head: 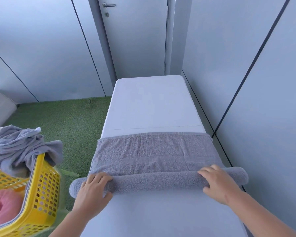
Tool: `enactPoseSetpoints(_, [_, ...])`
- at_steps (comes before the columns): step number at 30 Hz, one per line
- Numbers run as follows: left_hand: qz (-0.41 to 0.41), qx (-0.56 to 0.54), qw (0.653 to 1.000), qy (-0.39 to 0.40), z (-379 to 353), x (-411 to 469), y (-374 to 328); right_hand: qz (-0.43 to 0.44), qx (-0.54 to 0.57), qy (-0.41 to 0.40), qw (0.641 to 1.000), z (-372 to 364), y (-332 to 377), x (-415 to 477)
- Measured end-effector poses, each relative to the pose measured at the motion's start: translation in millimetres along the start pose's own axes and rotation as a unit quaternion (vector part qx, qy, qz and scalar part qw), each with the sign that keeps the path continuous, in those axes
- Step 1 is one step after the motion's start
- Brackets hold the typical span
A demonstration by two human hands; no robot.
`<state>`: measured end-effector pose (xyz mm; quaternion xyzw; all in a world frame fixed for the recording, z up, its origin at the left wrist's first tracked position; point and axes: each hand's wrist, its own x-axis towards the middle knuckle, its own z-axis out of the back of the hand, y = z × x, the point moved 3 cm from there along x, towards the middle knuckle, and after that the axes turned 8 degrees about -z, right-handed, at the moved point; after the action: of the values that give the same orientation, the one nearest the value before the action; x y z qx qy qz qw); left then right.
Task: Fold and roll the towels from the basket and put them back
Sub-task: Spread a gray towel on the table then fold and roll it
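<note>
A grey towel (154,151) lies across the near half of the white table (150,103), and the step in hand looks to be the rolling: its near edge is already wound into a roll (154,183) that runs the full width at 6 o'clock and overhangs the table at both ends. The left hand (92,189) presses on the roll toward 7 o'clock, fingers curled over its top; the right hand (219,183) does the same toward 5 o'clock. Neither is clenched shut; both lie curved over the cloth, pushing more than gripping. A flat band of towel is left to take up, reaching toward 12 o'clock. The next move likely calls for both hands to push away evenly, keeping the roll tight and its ends level so it does not cone. The yellow basket (46,185) sits at 8 o'clock on the green floor (61,117), with crumpled grey towels (19,147) heaped over its rim and pink cloth (3,207) inside, so much of the task seems undone.
</note>
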<state>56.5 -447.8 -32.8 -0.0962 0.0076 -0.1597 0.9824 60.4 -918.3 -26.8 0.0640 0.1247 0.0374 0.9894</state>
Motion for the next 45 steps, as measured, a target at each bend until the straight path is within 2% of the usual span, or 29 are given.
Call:
enactPoseSetpoints(3, [0.006, 0.024, 0.999, 0.048, -1.9, -0.2, 1.4, -0.005, -0.042, 0.029, 0.999, -0.8, 0.5, 2.6])
enactPoseSetpoints(10, [-0.019, 0.053, 0.998, 0.011, -0.6, 3.8, 3.0, -0.035, -0.026, 0.074, 0.996, 9.7, 5.0, 6.5])
enactPoseSetpoints(12, [-0.016, 0.039, 0.999, -0.008, -1.1, 4.0, 3.0, -0.045, 0.002, 0.054, 0.998, 9.0, 3.0, 6.0])
enactPoseSetpoints(16, [0.009, -0.019, 0.998, -0.058, -1.6, 7.3, 3.5, -0.053, 0.054, -0.037, 0.996, 7.4, -0.5, 4.9])
enactPoseSetpoints(18, [0.005, -0.03, 0.997, -0.068, -2.2, 7.6, 3.8, -0.045, 0.069, -0.042, 0.996, 8.9, -0.8, 3.8])
enactPoseSetpoints(20, [-0.003, -0.019, 0.999, -0.048, -4.6, 7.8, 4.4, -0.036, 0.058, -0.021, 0.997, 8.3, -2.1, 2.7])
enactPoseSetpoints(24, [0.01, 0.028, 0.998, 0.046, -6.3, 9.0, 2.3, -0.018, -0.036, 0.021, 0.999, 6.4, -1.2, 3.9])
enactPoseSetpoints(26, [0.007, 0.037, 0.998, 0.05, -6.0, 11.5, 2.4, -0.026, -0.027, 0.018, 0.999, 7.9, 0.9, 6.6])
enactPoseSetpoints(31, [-0.029, 0.048, 0.998, -0.006, -1.9, 14.6, 4.5, -0.039, -0.018, 0.055, 0.998, 9.2, -2.4, 9.6])
enactPoseSetpoints(36, [-0.022, 0.024, 0.998, -0.05, 0.0, 14.5, 6.7, -0.044, 0.067, -0.028, 0.996, 6.5, -5.7, 5.6])
enactPoseSetpoints(40, [-0.02, -0.045, 0.995, -0.086, -4.6, 14.3, 7.8, -0.025, 0.045, -0.016, 0.999, 10.8, 1.3, 1.2])
enactPoseSetpoints(42, [-0.021, -0.04, 0.996, -0.071, -7.1, 12.7, 7.9, -0.017, 0.0, 0.002, 1.0, 7.4, -1.4, 0.2])
enactPoseSetpoints(45, [-0.028, 0.009, 1.0, 0.0, -8.6, 11.2, 7.6, -0.024, -0.051, 0.01, 0.998, 3.1, -4.3, 0.8])
